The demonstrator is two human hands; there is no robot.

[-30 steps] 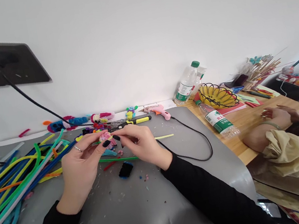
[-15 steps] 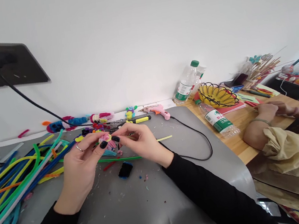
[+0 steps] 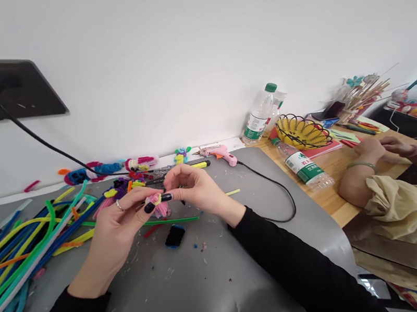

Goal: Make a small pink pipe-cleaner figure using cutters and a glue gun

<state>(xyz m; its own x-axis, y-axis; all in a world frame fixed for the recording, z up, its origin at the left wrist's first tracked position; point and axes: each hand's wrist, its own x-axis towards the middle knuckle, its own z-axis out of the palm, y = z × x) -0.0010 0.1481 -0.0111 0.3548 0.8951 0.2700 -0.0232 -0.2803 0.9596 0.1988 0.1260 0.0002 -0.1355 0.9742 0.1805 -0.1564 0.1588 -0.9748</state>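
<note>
Between my two hands is a small pink pipe-cleaner flower (image 3: 159, 209) with a bit of yellow at its middle. My left hand (image 3: 119, 228) pinches it from the left, a ring on one finger. From the other side my right hand (image 3: 198, 192) grips its right edge between thumb and fingers; the fingertips partly cover it. Just below on the grey mat (image 3: 168, 299) lie a black fuzzy piece with blue edges (image 3: 175, 236) and a green pipe cleaner (image 3: 181, 219). Behind my hands are several colourful pipe-cleaner pieces (image 3: 120, 184).
Loose pipe cleaners (image 3: 29, 247) pile up at the left. A pink glue gun (image 3: 224, 153) with a black cord rests by the wall. Water bottles (image 3: 305, 169) and a yellow basket (image 3: 302, 133) are on the wooden table, where another person's arms (image 3: 361, 169) rest.
The flower has turned in my fingers, and my right thumb now lies across its yellow middle. My right hand has shifted slightly; the other person's hands moved a little.
</note>
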